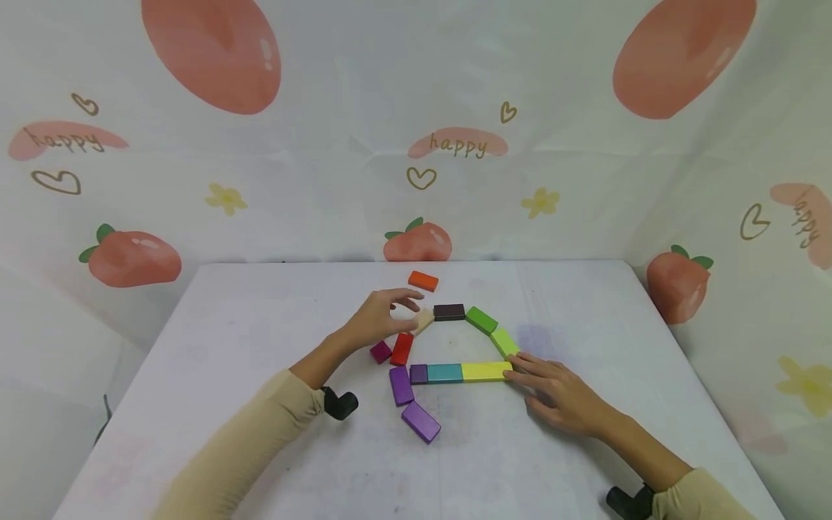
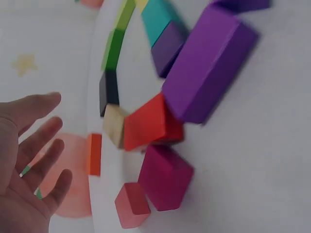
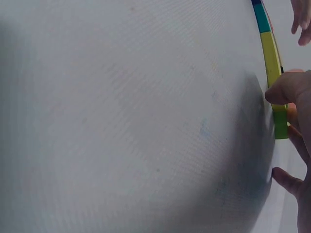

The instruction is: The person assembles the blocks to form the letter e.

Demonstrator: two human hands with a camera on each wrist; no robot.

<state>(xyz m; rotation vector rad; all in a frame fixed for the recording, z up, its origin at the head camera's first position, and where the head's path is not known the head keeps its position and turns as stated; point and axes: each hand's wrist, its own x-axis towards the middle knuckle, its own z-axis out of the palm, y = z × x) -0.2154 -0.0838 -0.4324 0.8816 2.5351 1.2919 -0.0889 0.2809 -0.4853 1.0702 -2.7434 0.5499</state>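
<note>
Loosely spread, the fingers of my left hand [image 1: 383, 316] hover by a beige block [image 1: 425, 320] and hold nothing. Close to that hand lie a red block [image 1: 401, 349], a magenta block [image 1: 380, 352] and a black block [image 1: 449, 313]. A pink block [image 2: 132, 206] shows only in the left wrist view. My right hand [image 1: 564, 393] rests its extended fingers at the right end of a yellow block [image 1: 486, 372], beside a lime block [image 1: 504, 342]. In the right wrist view the thumb [image 3: 281, 91] overlaps the yellow block.
Teal [image 1: 445, 373] and dark purple [image 1: 419, 374] blocks continue the straight row leftward. Two purple blocks [image 1: 401, 386] curve toward the front. A green block [image 1: 482, 320] sits between black and lime. Farther back lies an orange block [image 1: 423, 281] on the white table [image 1: 260, 303], before a printed backdrop.
</note>
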